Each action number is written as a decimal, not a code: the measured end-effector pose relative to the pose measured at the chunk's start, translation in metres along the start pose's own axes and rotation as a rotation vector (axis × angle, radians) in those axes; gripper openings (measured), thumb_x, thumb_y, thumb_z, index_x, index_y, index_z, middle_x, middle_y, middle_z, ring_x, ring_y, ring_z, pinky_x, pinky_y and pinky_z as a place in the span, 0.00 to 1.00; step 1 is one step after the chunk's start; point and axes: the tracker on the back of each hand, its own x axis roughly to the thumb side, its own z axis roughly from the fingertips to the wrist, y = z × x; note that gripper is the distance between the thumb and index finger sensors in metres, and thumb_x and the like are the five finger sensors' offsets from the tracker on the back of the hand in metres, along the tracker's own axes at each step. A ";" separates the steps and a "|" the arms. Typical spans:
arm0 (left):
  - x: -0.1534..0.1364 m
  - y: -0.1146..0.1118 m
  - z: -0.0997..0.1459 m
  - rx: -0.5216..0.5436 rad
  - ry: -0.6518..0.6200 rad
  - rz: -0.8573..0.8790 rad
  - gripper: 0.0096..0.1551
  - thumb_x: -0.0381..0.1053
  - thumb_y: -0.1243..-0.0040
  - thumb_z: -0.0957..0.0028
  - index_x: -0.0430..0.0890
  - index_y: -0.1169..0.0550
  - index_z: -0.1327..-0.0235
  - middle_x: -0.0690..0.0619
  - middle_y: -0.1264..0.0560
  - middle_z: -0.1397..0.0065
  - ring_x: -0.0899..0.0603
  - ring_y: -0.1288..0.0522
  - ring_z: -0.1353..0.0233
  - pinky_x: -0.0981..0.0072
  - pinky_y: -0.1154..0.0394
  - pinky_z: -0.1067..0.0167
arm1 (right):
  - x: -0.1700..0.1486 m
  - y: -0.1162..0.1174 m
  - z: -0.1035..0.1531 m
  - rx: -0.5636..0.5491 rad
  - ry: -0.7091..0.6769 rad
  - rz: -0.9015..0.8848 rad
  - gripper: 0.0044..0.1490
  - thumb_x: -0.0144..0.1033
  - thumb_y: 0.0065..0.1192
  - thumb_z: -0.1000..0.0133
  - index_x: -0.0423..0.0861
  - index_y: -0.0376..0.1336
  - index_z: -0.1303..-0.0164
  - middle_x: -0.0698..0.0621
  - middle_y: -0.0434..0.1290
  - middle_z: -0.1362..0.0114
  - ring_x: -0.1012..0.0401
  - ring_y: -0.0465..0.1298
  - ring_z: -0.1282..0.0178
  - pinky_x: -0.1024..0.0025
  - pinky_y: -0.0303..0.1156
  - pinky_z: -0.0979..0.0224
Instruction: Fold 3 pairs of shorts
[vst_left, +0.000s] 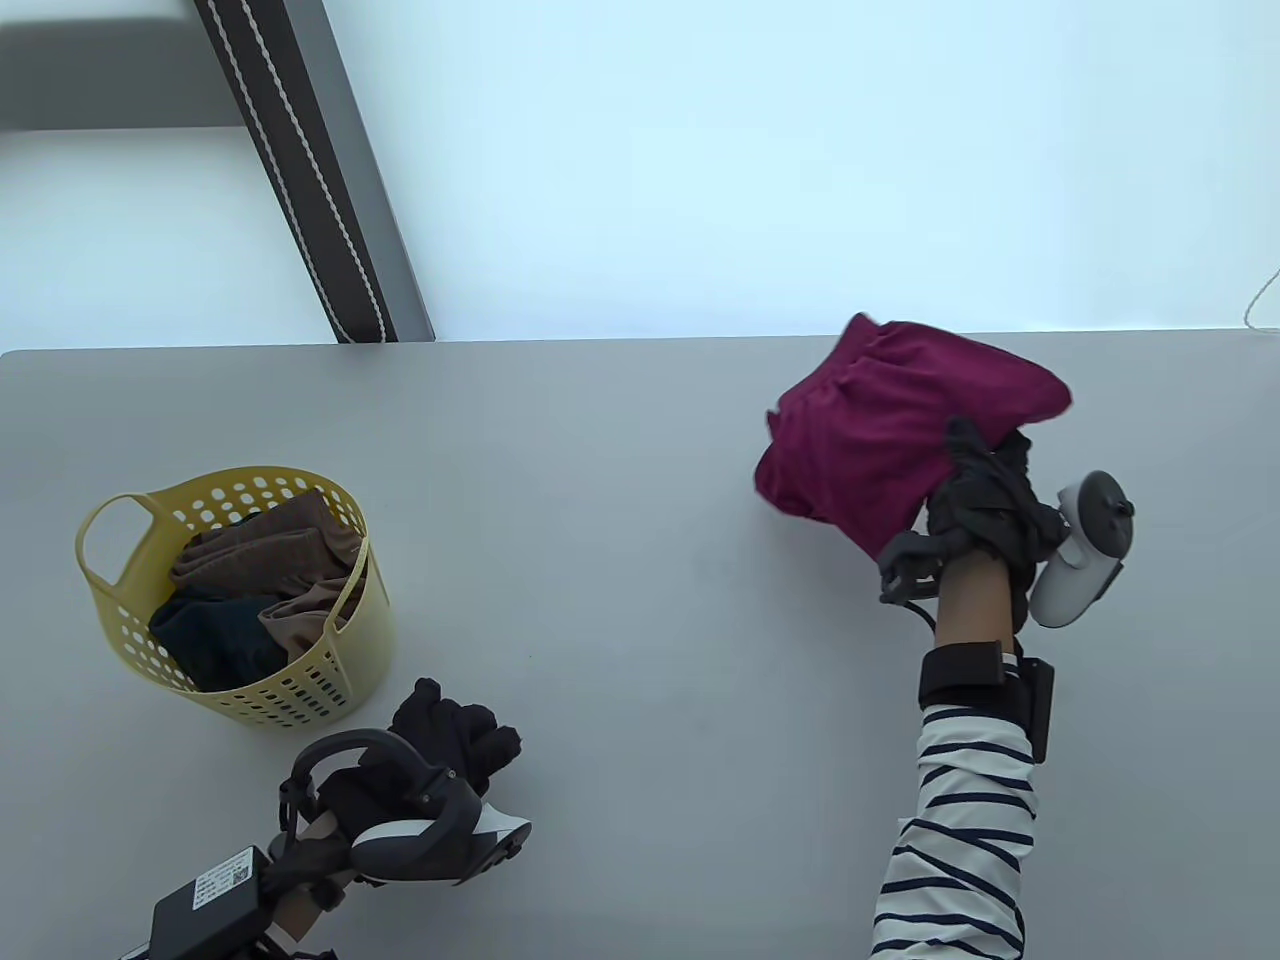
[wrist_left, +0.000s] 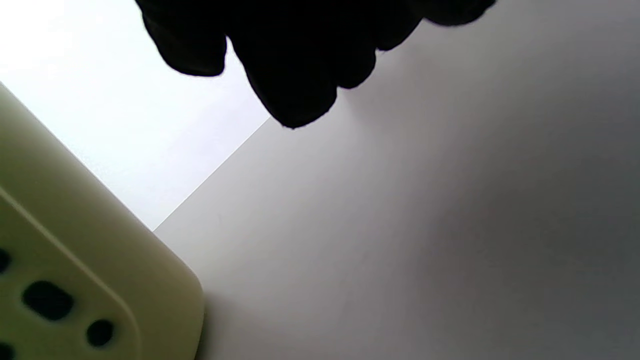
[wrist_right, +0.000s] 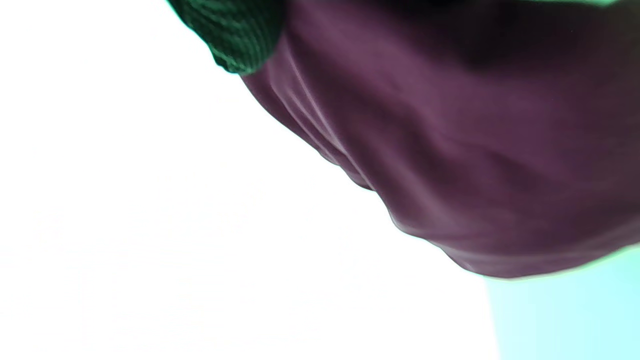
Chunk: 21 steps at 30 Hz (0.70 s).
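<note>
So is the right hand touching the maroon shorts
Touching. In the table view the right hand grips the maroon shorts; the right wrist view shows a gloved fingertip against the cloth.

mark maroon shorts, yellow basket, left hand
maroon shorts (vst_left: 870, 440): table view, middle of the bunched cloth.
yellow basket (vst_left: 345, 655): table view, perforated side wall.
left hand (vst_left: 440, 740): table view, gloved knuckles.

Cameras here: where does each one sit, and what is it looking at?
Table view: overhead, looking down on the table, both gloved hands, a striped sleeve.
Left wrist view: on the left hand, facing the yellow basket; fingers on top.
Right wrist view: under the right hand, facing the maroon shorts.
Shared: the basket and shorts also show from overhead.
</note>
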 end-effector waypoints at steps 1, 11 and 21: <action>0.001 -0.001 0.000 -0.003 -0.003 0.002 0.30 0.59 0.54 0.50 0.57 0.38 0.32 0.58 0.27 0.28 0.51 0.19 0.33 0.46 0.27 0.28 | -0.007 -0.018 -0.005 -0.002 0.021 0.020 0.37 0.45 0.44 0.34 0.50 0.31 0.27 0.46 0.46 0.16 0.48 0.55 0.13 0.49 0.54 0.17; 0.001 -0.003 -0.001 -0.033 -0.008 0.007 0.31 0.59 0.54 0.50 0.57 0.38 0.31 0.57 0.28 0.27 0.51 0.19 0.33 0.45 0.27 0.28 | -0.070 -0.092 -0.005 -0.310 0.335 0.634 0.62 0.61 0.36 0.38 0.31 0.14 0.31 0.24 0.21 0.28 0.27 0.23 0.34 0.36 0.28 0.37; -0.001 -0.002 -0.001 -0.030 -0.001 -0.005 0.32 0.59 0.54 0.50 0.57 0.39 0.31 0.57 0.28 0.27 0.51 0.19 0.33 0.45 0.27 0.28 | -0.001 -0.057 0.008 -0.280 -0.010 0.851 0.64 0.67 0.29 0.39 0.41 0.00 0.44 0.26 0.08 0.36 0.28 0.16 0.36 0.34 0.25 0.36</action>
